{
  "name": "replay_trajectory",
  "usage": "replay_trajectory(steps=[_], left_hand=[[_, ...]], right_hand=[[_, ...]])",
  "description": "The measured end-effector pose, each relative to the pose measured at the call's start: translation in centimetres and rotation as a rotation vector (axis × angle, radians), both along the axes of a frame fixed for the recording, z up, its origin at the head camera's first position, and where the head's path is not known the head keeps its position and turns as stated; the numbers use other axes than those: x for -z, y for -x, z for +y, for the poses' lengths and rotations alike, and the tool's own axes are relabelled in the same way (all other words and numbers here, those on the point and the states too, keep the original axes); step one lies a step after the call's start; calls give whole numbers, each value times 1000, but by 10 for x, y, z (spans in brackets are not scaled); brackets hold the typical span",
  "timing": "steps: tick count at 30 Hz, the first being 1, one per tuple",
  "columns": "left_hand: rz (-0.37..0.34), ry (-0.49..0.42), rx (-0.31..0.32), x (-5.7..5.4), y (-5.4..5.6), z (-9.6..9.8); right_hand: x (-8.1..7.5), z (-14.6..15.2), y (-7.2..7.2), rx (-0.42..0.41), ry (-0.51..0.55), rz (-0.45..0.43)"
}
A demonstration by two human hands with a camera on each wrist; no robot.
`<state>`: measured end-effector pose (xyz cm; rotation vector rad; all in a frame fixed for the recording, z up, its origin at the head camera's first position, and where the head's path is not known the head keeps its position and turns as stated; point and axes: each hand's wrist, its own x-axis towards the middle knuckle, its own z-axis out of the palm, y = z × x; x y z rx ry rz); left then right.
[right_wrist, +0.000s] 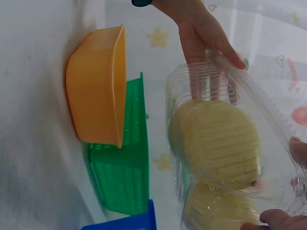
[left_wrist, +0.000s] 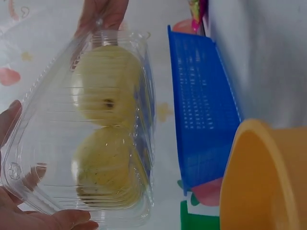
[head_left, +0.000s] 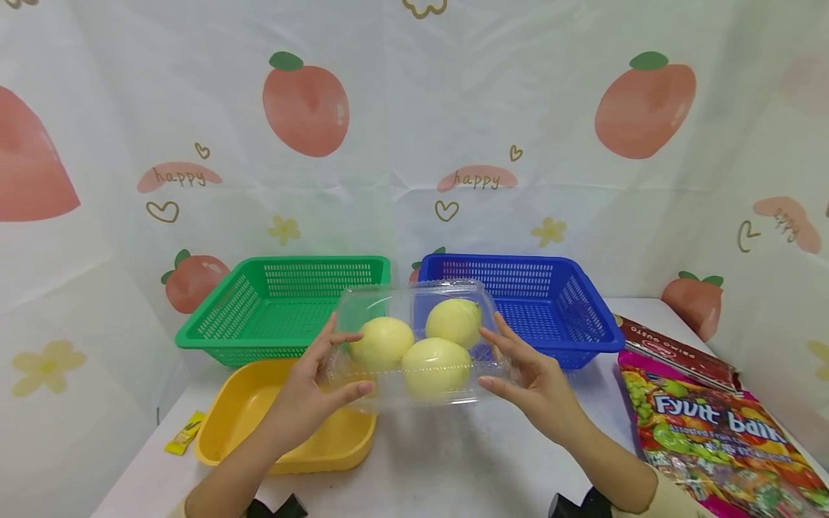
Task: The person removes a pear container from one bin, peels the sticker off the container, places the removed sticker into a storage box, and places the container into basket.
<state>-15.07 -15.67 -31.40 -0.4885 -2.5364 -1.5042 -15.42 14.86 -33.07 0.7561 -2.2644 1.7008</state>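
Note:
A clear plastic clamshell box holding three pale yellow round fruits is held up above the table, between the two hands. At its left end the left hand grips it, thumb on the near side and fingers spread along the end. The right hand grips the opposite end in a similar way. In the left wrist view the box looks closed, with two of the fruits seen through its ribbed wall. The right wrist view also shows fruit inside. The exact kind of fruit is unclear.
Behind the box stand a green basket and a blue basket. A yellow basin is at the left front, beside a small yellow packet. A "Fyuit balm" bag and a dark red packet lie at right.

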Motion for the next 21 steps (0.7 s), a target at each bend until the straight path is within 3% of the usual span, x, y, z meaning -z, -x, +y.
replay_trajectory(steps=[7, 16, 21], left_hand=[[22, -25, 1, -9, 13, -15], [87, -119, -10, -19, 36, -42], [130, -146, -4, -25, 47, -57]], right_hand=[[-6, -16, 23, -15, 4, -73], [-17, -53, 54, -47, 154, -60], [-23, -72, 71, -43, 175, -52]])
